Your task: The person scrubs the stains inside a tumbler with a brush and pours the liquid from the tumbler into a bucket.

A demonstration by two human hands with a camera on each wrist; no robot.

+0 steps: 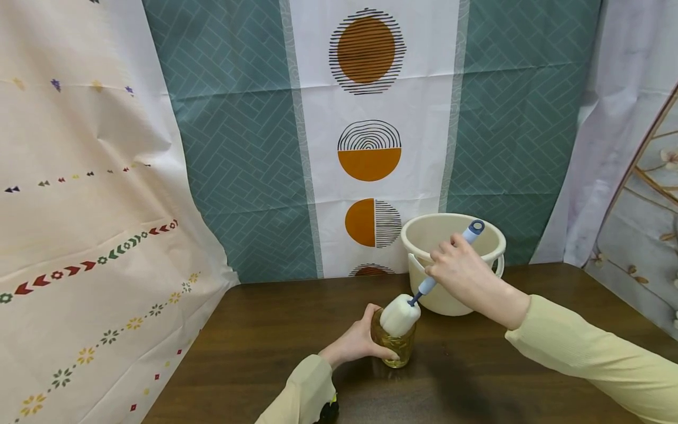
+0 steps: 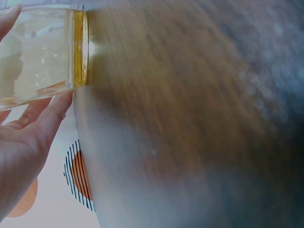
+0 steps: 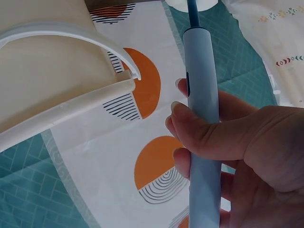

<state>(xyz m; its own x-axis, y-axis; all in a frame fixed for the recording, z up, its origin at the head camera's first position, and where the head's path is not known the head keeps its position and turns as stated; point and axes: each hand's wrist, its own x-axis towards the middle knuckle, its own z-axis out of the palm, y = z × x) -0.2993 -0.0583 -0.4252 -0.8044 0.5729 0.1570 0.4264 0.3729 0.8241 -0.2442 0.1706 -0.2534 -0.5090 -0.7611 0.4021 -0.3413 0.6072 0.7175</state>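
Observation:
A bottle brush with a white sponge head (image 1: 399,316) and a light blue handle (image 3: 202,71) slants down into an amber glass (image 1: 398,352). My right hand (image 1: 466,274) grips the handle, thumb and fingers wrapped about it in the right wrist view. The sponge is partly inside the glass, its upper part above the rim. With thumb and fingers around its side, my left hand (image 1: 360,338) holds the glass, which tilts slightly near the table surface. In the left wrist view the glass (image 2: 42,52) shows its base end, and the sponge appears blurred through the wall.
A cream bucket (image 1: 442,303) with a handle stands behind the right hand at the back of the dark wooden table (image 1: 265,330). Patterned cloths (image 1: 228,135) hang behind and at both sides. A black object (image 1: 328,411) shows at the left wrist.

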